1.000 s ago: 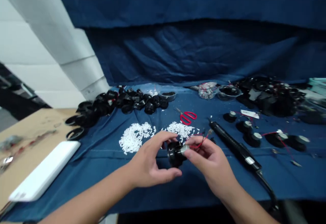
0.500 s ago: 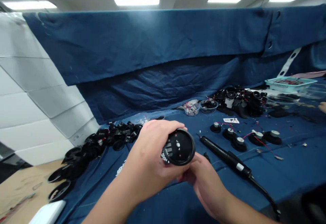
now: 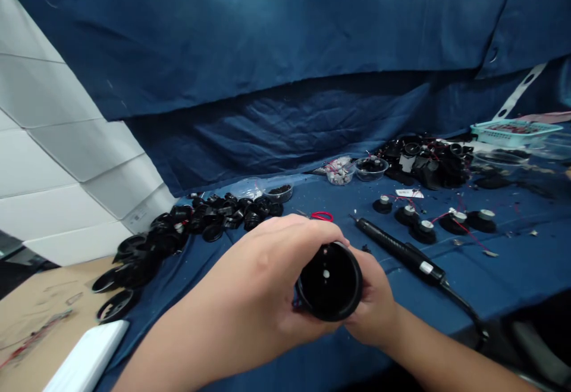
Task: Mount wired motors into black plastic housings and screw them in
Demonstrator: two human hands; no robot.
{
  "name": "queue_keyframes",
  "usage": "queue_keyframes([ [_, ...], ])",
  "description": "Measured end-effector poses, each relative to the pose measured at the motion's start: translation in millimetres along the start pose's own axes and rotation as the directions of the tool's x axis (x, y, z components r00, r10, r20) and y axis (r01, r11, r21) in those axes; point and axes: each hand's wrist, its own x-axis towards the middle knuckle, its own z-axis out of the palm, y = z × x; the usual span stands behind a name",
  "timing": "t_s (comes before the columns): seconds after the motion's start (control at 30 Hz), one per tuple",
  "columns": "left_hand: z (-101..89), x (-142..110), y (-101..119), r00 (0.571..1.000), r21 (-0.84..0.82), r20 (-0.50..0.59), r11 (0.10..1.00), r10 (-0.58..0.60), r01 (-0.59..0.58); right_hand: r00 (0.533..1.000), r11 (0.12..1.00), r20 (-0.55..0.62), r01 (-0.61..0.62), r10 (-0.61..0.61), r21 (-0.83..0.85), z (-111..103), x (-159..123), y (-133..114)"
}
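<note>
The fingers [image 3: 328, 234] of the left hand [image 3: 267, 273] curl round a black cup [image 3: 329, 285] from the left and over its top, grasping it, while the right hand [image 3: 375, 303] lies against its right side; the right fingertips are hidden behind the cup, so I cannot tell how firmly they grip. The cup is between the two hands, so neither is nearer, and its long axis runs roughly along the line of sight, with the mouth facing the viewer and a pale spot deep inside. The left wrist is turned so that the back of the hand shows, its forearm rising from the lower left; the right forearm comes in from the lower right. Beyond the hands, on the blue cloth-covered tabletop [image 3: 414, 314], red-handled scissors [image 3: 322, 216] lie partly hidden behind the left hand. A black pen-shaped tool [image 3: 392, 244] slants away to the right of the hands, several black discs with silver tops [image 3: 427, 226] stand past it, and a heap of black parts [image 3: 214, 216] spreads at the left.
</note>
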Motion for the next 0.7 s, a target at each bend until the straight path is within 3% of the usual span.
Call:
queue_keyframes([
  [0.2,2.4,-2,-1,0.997,0.066,0.069,0.998,-0.026,0.021,0.998,0.993,0.020,-0.064,0.066,-0.096,-8,-9,5],
  [0.37,1.4,1,-5,0.996,0.035,-0.020,0.995,-0.088,0.089,0.990,0.979,0.070,-0.105,0.118,-0.174,-16,-12,8],
  [0.43,0.1,3,-9,0.985,-0.045,-0.073,0.987,-0.158,0.155,0.993,0.979,0.044,-0.102,0.111,-0.174,-19,-11,5],
  [0.53,0.7,7,-23,0.953,-0.300,-0.114,0.924,-0.281,0.236,0.989,0.988,-0.016,-0.145,0.144,-0.050,-23,-9,-2],
  [0.6,4.1,10,-34,0.931,-0.483,-0.110,0.838,-0.348,0.256,0.975,0.972,-0.033,-0.216,0.220,0.088,-23,-9,-6],
  [0.7,13.4,16,-48,0.911,-0.629,-0.109,0.737,-0.397,0.246,0.920,0.885,-0.026,-0.368,0.392,0.286,-20,-11,-6],
])
